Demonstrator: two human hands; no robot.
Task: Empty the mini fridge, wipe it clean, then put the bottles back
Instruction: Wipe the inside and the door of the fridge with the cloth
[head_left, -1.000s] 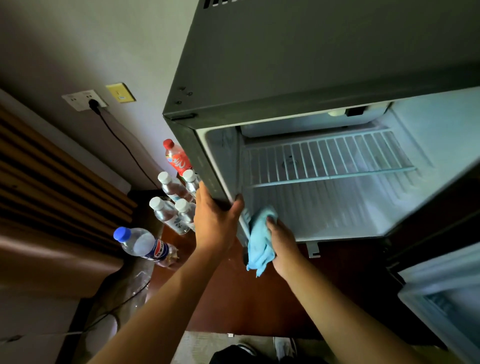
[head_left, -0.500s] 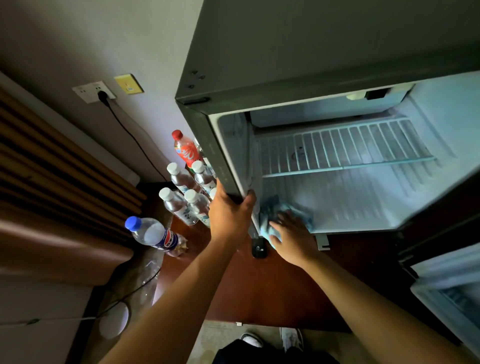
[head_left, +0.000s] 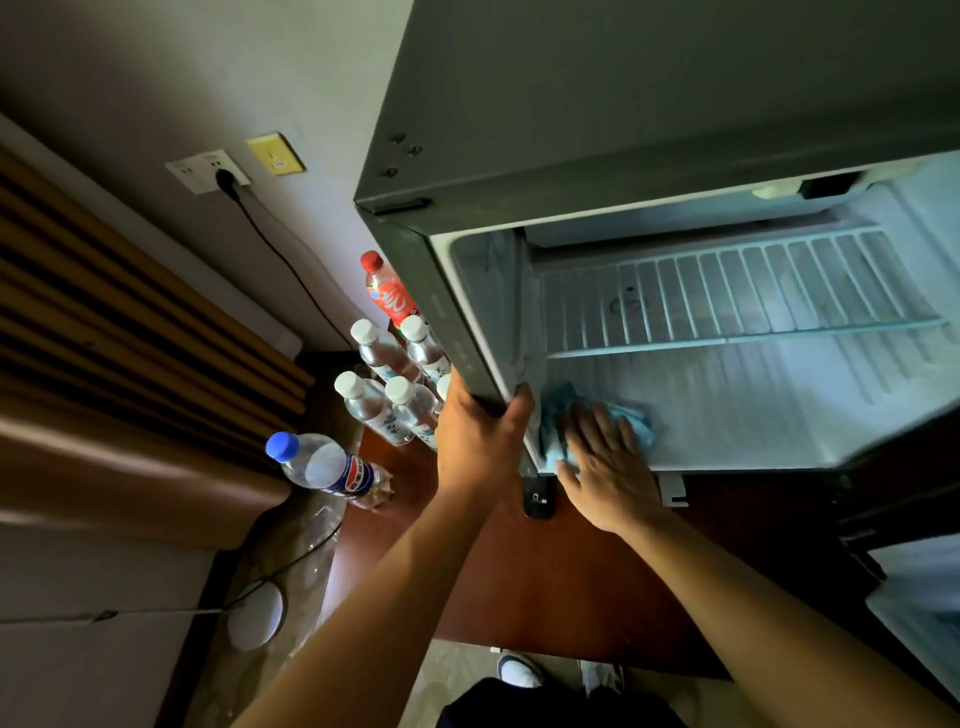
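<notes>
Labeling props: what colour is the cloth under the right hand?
Light blue cloth, pressed flat by the right hand; head view.

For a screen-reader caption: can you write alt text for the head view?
A right hand presses a blue cloth flat on the floor of an open, empty mini fridge, while the left hand grips the fridge's front left edge. Water bottles, a red-capped bottle and a blue-capped bottle stand outside to the left.

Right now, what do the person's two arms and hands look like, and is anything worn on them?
Both forearms are bare, with no sleeve in view. The left hand and right hand wear no glove, ring, watch or bracelet that can be seen.
</notes>
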